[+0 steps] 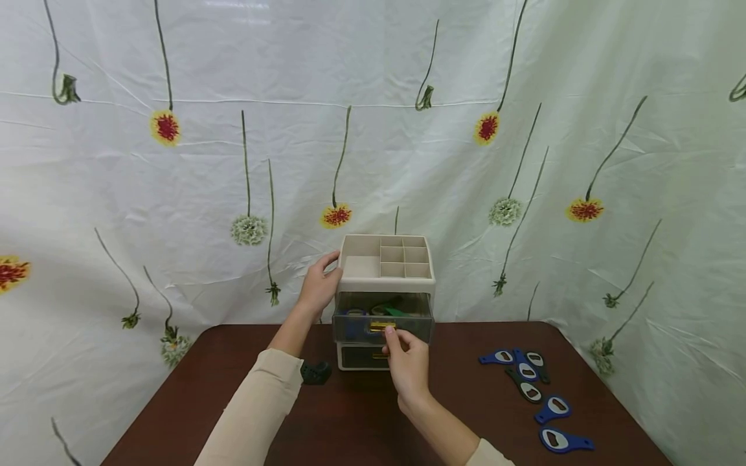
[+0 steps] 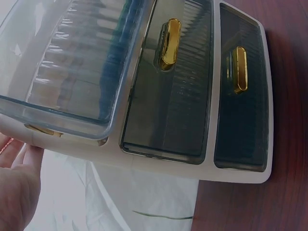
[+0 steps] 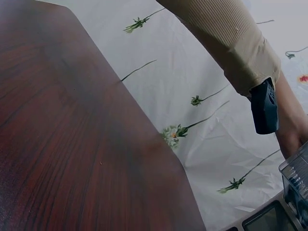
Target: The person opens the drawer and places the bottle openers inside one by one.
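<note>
A cream desktop organizer (image 1: 386,282) with smoky see-through drawers stands at the far side of the table. Its top drawer (image 1: 355,332) is pulled partway out, with blue and green items inside. The thumb and curled fingers of my right hand (image 1: 410,369) pinch the gold drawer handle (image 1: 381,326) from below. My left hand (image 1: 319,285) rests against the organizer's upper left side, fingers relaxed. In the left wrist view, the middle drawer (image 2: 168,110) and bottom drawer (image 2: 243,120) are closed. The right hand itself does not show in the right wrist view.
Several blue and dark green bottle openers (image 1: 555,440) lie on the dark red-brown table (image 1: 466,414), right of the organizer. A divided tray (image 1: 361,265) forms the organizer's top. Behind the table hangs a white flowered cloth (image 1: 291,162).
</note>
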`<action>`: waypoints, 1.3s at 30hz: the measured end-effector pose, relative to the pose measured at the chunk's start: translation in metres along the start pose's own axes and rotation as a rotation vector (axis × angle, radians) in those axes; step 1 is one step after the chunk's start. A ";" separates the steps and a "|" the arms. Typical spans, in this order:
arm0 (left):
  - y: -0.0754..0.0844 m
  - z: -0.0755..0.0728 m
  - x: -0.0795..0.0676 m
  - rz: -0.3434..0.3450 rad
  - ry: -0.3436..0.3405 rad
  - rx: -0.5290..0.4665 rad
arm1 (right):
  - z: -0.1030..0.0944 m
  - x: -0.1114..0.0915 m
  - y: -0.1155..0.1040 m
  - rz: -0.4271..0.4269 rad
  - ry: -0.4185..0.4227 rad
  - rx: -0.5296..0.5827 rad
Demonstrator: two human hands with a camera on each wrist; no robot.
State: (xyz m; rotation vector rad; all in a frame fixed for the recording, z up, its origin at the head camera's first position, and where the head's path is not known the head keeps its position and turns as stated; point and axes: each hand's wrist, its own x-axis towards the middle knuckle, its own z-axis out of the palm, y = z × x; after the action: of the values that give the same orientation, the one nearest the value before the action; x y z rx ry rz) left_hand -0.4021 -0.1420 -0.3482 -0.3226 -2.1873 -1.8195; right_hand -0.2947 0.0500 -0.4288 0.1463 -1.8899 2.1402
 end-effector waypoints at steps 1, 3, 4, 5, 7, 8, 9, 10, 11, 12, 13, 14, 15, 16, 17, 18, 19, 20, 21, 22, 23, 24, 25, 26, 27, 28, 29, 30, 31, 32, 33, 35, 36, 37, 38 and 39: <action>0.000 0.000 0.001 -0.001 -0.001 0.001 | 0.000 0.001 0.000 -0.002 0.000 -0.002; -0.001 -0.001 0.002 -0.005 -0.002 0.002 | 0.000 0.002 0.000 -0.005 0.000 -0.010; -0.002 -0.001 0.003 -0.007 -0.003 0.003 | 0.001 0.003 0.000 -0.005 0.000 -0.012; -0.002 -0.001 0.003 -0.009 -0.003 0.002 | 0.001 0.004 0.000 -0.003 0.001 -0.012; -0.003 -0.001 0.005 -0.015 0.000 0.002 | 0.001 0.005 -0.001 -0.006 0.004 -0.016; -0.003 0.000 0.006 -0.017 -0.001 0.003 | 0.001 0.005 -0.001 -0.009 0.005 -0.017; -0.003 0.000 0.006 -0.018 -0.002 0.003 | 0.001 0.006 -0.001 -0.011 0.007 -0.018; -0.003 0.000 0.006 -0.020 -0.003 0.005 | 0.001 0.006 -0.001 -0.013 0.008 -0.019; -0.003 0.000 0.006 -0.022 -0.001 0.006 | 0.001 0.006 -0.001 -0.014 0.010 -0.021; -0.003 0.000 0.006 -0.023 -0.001 0.007 | 0.001 0.007 -0.001 -0.017 0.011 -0.024; -0.003 0.000 0.006 -0.024 0.000 0.007 | 0.001 0.007 0.000 -0.019 0.012 -0.025; -0.003 0.000 0.005 -0.024 -0.002 0.007 | 0.001 0.008 0.000 -0.018 0.013 -0.025; -0.003 0.000 0.005 -0.024 -0.002 0.006 | 0.001 0.008 0.001 -0.019 0.015 -0.024; -0.003 0.000 0.005 -0.023 -0.003 0.004 | 0.002 0.009 0.002 -0.021 0.016 -0.025; -0.003 0.000 0.005 -0.023 -0.003 0.002 | 0.002 0.009 0.002 -0.022 0.017 -0.024; -0.003 -0.001 0.005 -0.021 -0.005 -0.001 | 0.002 0.010 0.003 -0.026 0.018 -0.026; -0.004 -0.001 0.005 -0.020 -0.005 -0.001 | 0.002 0.010 0.003 -0.029 0.020 -0.025; -0.004 -0.001 0.006 -0.018 -0.006 -0.002 | 0.003 0.011 0.004 -0.033 0.022 -0.028; -0.004 -0.001 0.006 -0.016 -0.005 -0.002 | 0.003 0.012 0.004 -0.036 0.024 -0.028; -0.004 -0.001 0.006 -0.015 -0.004 -0.001 | 0.003 0.012 0.004 -0.039 0.026 -0.031; -0.004 -0.001 0.006 -0.014 -0.001 0.001 | 0.003 0.012 0.005 -0.042 0.027 -0.033; -0.004 -0.001 0.006 -0.013 0.001 0.003 | 0.003 0.012 0.005 -0.043 0.028 -0.035; -0.004 -0.001 0.006 -0.013 0.004 0.005 | 0.003 0.013 0.005 -0.043 0.029 -0.035; -0.004 0.000 0.006 -0.013 0.008 0.009 | 0.003 0.013 0.005 -0.043 0.030 -0.038; -0.003 0.000 0.006 -0.014 0.011 0.012 | 0.003 0.013 0.005 -0.041 0.030 -0.037; -0.003 0.000 0.005 -0.014 0.015 0.016 | 0.003 0.013 0.005 -0.041 0.030 -0.039; -0.002 0.000 0.005 -0.017 0.018 0.019 | 0.003 0.014 0.005 -0.040 0.030 -0.040; -0.002 0.000 0.004 -0.019 0.020 0.021 | 0.003 0.014 0.005 -0.039 0.031 -0.041; -0.002 0.001 0.004 -0.021 0.023 0.024 | 0.003 0.014 0.005 -0.041 0.032 -0.043; -0.002 0.001 0.004 -0.024 0.024 0.026 | 0.003 0.015 0.005 -0.041 0.034 -0.045; -0.002 0.001 0.004 -0.027 0.023 0.025 | 0.003 0.015 0.005 -0.043 0.035 -0.045; -0.001 0.001 0.003 -0.031 0.019 0.024 | 0.003 0.016 0.006 -0.048 0.041 -0.044; -0.001 0.001 0.003 -0.032 0.018 0.025 | 0.003 0.017 0.006 -0.052 0.044 -0.041; -0.001 0.001 0.003 -0.033 0.015 0.025 | 0.004 0.018 0.006 -0.054 0.047 -0.039; -0.001 0.001 0.003 -0.032 0.014 0.027 | 0.004 0.018 0.006 -0.053 0.049 -0.040; -0.001 0.001 0.002 -0.030 0.013 0.028 | 0.004 0.018 0.006 -0.051 0.051 -0.041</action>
State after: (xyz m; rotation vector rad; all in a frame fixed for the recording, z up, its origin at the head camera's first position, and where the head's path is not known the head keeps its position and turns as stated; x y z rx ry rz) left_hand -0.4046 -0.1412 -0.3483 -0.2732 -2.2184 -1.8000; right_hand -0.3144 0.0485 -0.4291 0.1296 -1.8794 2.0511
